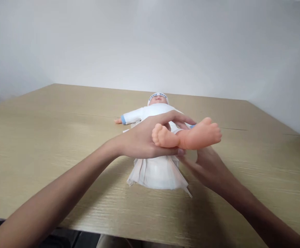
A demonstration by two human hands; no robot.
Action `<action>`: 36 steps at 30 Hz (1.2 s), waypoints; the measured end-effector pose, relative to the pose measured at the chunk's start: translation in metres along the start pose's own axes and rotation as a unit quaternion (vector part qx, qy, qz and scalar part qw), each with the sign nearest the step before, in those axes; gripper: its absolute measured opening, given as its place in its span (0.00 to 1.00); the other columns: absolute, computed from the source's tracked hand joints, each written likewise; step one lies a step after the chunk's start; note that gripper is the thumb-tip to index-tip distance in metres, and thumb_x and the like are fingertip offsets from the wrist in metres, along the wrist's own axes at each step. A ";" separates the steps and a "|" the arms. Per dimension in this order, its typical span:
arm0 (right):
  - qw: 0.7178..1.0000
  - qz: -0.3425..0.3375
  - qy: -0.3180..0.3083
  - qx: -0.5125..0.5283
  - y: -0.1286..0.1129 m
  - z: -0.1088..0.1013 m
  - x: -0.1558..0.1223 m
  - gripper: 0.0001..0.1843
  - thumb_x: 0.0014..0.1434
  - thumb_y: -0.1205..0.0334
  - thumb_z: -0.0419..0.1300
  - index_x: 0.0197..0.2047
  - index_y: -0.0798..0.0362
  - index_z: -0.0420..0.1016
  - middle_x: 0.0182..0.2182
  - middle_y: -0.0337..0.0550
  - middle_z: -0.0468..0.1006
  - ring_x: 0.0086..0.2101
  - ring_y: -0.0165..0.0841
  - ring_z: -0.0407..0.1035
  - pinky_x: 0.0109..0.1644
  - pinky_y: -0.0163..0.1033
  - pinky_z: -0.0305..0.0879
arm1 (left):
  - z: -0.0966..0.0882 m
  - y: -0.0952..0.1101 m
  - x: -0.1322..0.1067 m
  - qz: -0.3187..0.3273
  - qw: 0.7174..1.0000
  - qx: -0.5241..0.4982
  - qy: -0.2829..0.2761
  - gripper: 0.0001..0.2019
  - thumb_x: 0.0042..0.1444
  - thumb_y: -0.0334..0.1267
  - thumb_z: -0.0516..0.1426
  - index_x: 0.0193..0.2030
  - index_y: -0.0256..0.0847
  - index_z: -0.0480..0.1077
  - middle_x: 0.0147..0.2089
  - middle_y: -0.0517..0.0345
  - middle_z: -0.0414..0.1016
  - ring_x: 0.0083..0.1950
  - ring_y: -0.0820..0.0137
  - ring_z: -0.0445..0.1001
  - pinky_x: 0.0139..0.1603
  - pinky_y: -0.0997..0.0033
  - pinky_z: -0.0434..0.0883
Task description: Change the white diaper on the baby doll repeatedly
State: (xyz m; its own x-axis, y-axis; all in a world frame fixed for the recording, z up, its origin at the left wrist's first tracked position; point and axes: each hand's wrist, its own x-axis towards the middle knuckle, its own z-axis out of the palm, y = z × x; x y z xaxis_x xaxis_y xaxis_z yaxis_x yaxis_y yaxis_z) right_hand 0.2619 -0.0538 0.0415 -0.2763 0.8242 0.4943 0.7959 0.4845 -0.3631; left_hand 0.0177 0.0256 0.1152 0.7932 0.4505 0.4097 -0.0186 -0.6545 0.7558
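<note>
From the left, my left hand (146, 136) is gripping the raised legs (186, 140) of a peach-coloured, baby-shaped doll (162, 110), fingers above and thumb below. The doll is lying on its back on the pale wood-grain counter (49, 137), its head pointing away from me. I'm judging it light, with smooth, fairly firm limbs that might be slipping in a loose grip; the ankles, gathered together, are offering the surest hold. Beneath it, a thin white diaper (157, 177) with sheer, ruffled edges is spreading towards me, probably soft and easy to crease. On the right, my right hand (209, 167) is sitting below the feet (209, 131); its fingertips are mostly hiding, so I can't tell what they're pinching, if anything. For looks, the doll is wearing a white top (152, 111) with blue cuffs (123, 119) and white headwear (158, 95) with blue lettering; its bare toes are pointing outward.
</note>
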 end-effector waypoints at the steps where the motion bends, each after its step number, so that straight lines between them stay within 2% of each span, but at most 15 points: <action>1: 1.000 0.005 0.020 0.012 -0.004 0.000 -0.001 0.31 0.79 0.52 0.62 0.79 0.45 0.66 0.72 0.55 0.75 0.70 0.55 0.72 0.71 0.63 0.77 | 0.003 -0.001 -0.002 0.003 1.000 0.005 0.002 0.27 0.64 0.40 0.71 0.69 0.46 0.74 0.67 0.46 0.82 0.61 0.56 0.84 0.59 0.55 0.83; 3: 0.998 0.006 0.042 0.049 -0.009 0.002 0.001 0.33 0.76 0.53 0.65 0.79 0.44 0.66 0.75 0.54 0.71 0.73 0.55 0.68 0.75 0.63 0.74 | 0.007 -0.004 -0.006 0.010 1.000 0.018 0.011 0.27 0.63 0.42 0.72 0.68 0.45 0.75 0.63 0.45 0.84 0.59 0.55 0.84 0.57 0.55 0.83; 5: 0.997 -0.013 0.043 0.070 -0.009 0.006 0.005 0.37 0.75 0.56 0.65 0.82 0.44 0.63 0.77 0.53 0.70 0.73 0.54 0.69 0.74 0.61 0.75 | 0.009 -0.008 -0.013 0.025 0.999 0.032 0.018 0.26 0.64 0.43 0.72 0.67 0.45 0.76 0.61 0.46 0.84 0.58 0.56 0.83 0.57 0.55 0.82; 7: 0.997 -0.042 0.020 0.058 -0.003 0.006 0.007 0.39 0.74 0.58 0.64 0.84 0.45 0.60 0.75 0.53 0.73 0.70 0.54 0.73 0.71 0.58 0.78 | 0.006 -0.012 -0.025 0.043 0.997 0.055 0.024 0.26 0.64 0.44 0.72 0.67 0.46 0.76 0.64 0.47 0.83 0.60 0.56 0.82 0.61 0.54 0.81; 9: 0.997 -0.076 -0.004 0.028 0.009 0.002 0.007 0.37 0.75 0.59 0.63 0.83 0.45 0.65 0.72 0.54 0.77 0.68 0.54 0.75 0.70 0.56 0.79 | 0.000 -0.017 -0.040 0.050 0.993 0.105 0.021 0.25 0.66 0.45 0.71 0.67 0.46 0.76 0.65 0.47 0.81 0.63 0.56 0.80 0.67 0.51 0.78; 12: 0.991 -0.130 -0.039 0.016 0.029 -0.007 0.000 0.26 0.75 0.61 0.60 0.72 0.40 0.80 0.67 0.49 0.81 0.67 0.52 0.76 0.73 0.58 0.76 | -0.010 -0.025 -0.069 0.056 0.974 0.217 -0.013 0.18 0.69 0.45 0.68 0.62 0.43 0.78 0.62 0.46 0.83 0.64 0.54 0.79 0.71 0.47 0.75; 15: 0.978 -0.197 -0.063 0.002 0.046 -0.007 -0.011 0.25 0.75 0.70 0.52 0.62 0.42 0.86 0.64 0.47 0.83 0.66 0.45 0.77 0.73 0.57 0.74 | -0.014 -0.038 -0.097 0.077 0.955 0.282 -0.060 0.13 0.72 0.40 0.64 0.60 0.42 0.79 0.62 0.43 0.83 0.67 0.52 0.79 0.72 0.46 0.75; 19: 0.969 -0.235 -0.061 -0.049 0.058 0.007 -0.025 0.29 0.69 0.80 0.50 0.56 0.46 0.87 0.62 0.49 0.84 0.68 0.43 0.74 0.71 0.56 0.75 | -0.009 -0.059 -0.121 0.083 0.947 0.296 -0.089 0.23 0.64 0.31 0.66 0.67 0.40 0.77 0.69 0.38 0.80 0.75 0.47 0.74 0.75 0.42 0.75; 23: 0.965 -0.244 -0.067 -0.070 0.060 0.013 -0.030 0.31 0.64 0.83 0.51 0.56 0.48 0.86 0.63 0.51 0.84 0.70 0.43 0.73 0.72 0.56 0.75 | -0.004 -0.069 -0.128 0.062 0.942 0.310 -0.110 0.36 0.54 0.20 0.64 0.71 0.40 0.74 0.74 0.39 0.77 0.79 0.46 0.70 0.78 0.39 0.72; 26: 0.963 -0.243 -0.079 -0.082 0.059 0.011 -0.029 0.33 0.62 0.85 0.49 0.56 0.49 0.86 0.63 0.52 0.82 0.70 0.42 0.72 0.73 0.55 0.74 | -0.002 -0.068 -0.129 0.047 0.938 0.321 -0.126 0.42 0.52 0.17 0.63 0.75 0.42 0.72 0.76 0.41 0.75 0.81 0.48 0.68 0.80 0.40 0.70; 28: 0.964 -0.237 -0.089 -0.083 0.058 0.009 -0.029 0.34 0.63 0.85 0.48 0.56 0.48 0.86 0.64 0.51 0.82 0.71 0.42 0.71 0.74 0.55 0.73 | -0.003 -0.067 -0.129 0.037 0.936 0.324 -0.130 0.41 0.54 0.17 0.63 0.76 0.43 0.72 0.77 0.42 0.75 0.81 0.49 0.68 0.81 0.40 0.68; 32: 0.966 -0.233 -0.106 -0.046 0.061 0.002 -0.027 0.30 0.69 0.81 0.50 0.57 0.47 0.87 0.64 0.50 0.83 0.71 0.42 0.72 0.74 0.56 0.73 | -0.006 -0.063 -0.131 0.017 0.939 0.315 -0.136 0.37 0.61 0.17 0.59 0.75 0.43 0.73 0.77 0.43 0.75 0.83 0.51 0.66 0.82 0.42 0.68; 36: 0.972 -0.198 -0.125 -0.001 0.054 -0.010 -0.027 0.32 0.72 0.79 0.47 0.60 0.46 0.86 0.65 0.49 0.83 0.69 0.38 0.75 0.73 0.52 0.75 | -0.005 -0.048 -0.128 -0.013 0.949 0.282 -0.142 0.30 0.65 0.20 0.55 0.71 0.44 0.76 0.78 0.46 0.75 0.83 0.53 0.66 0.81 0.46 0.69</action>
State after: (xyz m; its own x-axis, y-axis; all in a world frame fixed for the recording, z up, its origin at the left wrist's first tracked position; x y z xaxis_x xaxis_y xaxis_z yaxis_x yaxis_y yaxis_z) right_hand 0.3181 -0.0528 0.0168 -0.6831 0.6189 0.3877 0.6013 0.7780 -0.1824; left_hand -0.0855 0.0027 0.0290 0.9225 0.3417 0.1798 0.2684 -0.9023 0.3375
